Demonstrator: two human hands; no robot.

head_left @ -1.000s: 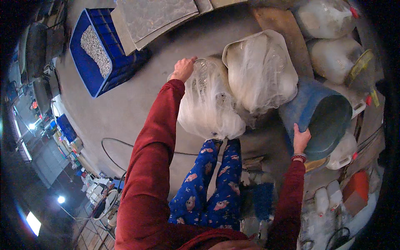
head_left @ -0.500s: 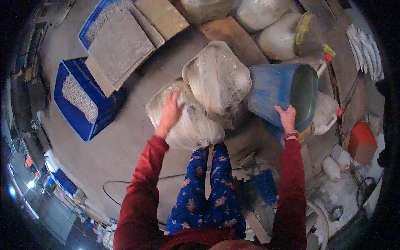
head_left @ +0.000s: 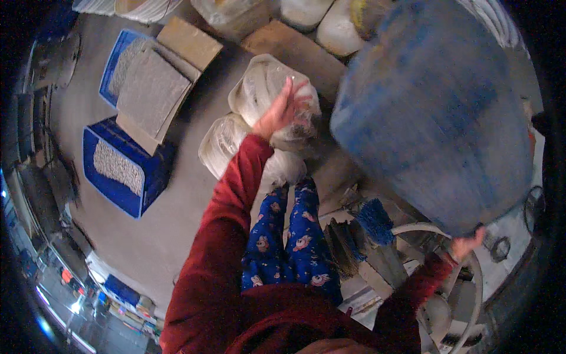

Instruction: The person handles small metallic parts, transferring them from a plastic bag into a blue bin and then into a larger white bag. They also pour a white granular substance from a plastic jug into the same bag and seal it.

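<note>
My right hand [head_left: 467, 243] grips the lower edge of a large scuffed blue tub [head_left: 436, 118]. The tub is raised at the right with its outside toward me, slightly blurred, and it hides much of what lies behind it. My left hand [head_left: 287, 110] is open with its fingers apart, over the farther of two pale round bundles [head_left: 250, 76] that look wrapped in clear plastic. Whether the hand touches the plastic I cannot tell. The nearer bundle [head_left: 221, 138] sits just in front of my legs, partly behind my left forearm.
To the left stand a blue crate of small pale pieces [head_left: 118, 192] and a similar blue crate [head_left: 112, 71] partly under flat boards [head_left: 150, 97]. Large whitish containers [head_left: 233, 17] line the far side. A blue brush [head_left: 374, 221] and a pale hose [head_left: 479, 283] lie near my right.
The blue tub has gone up and swung toward me in my right hand. My left hand has moved from the nearer bundle to the farther one. The view has shifted right.
</note>
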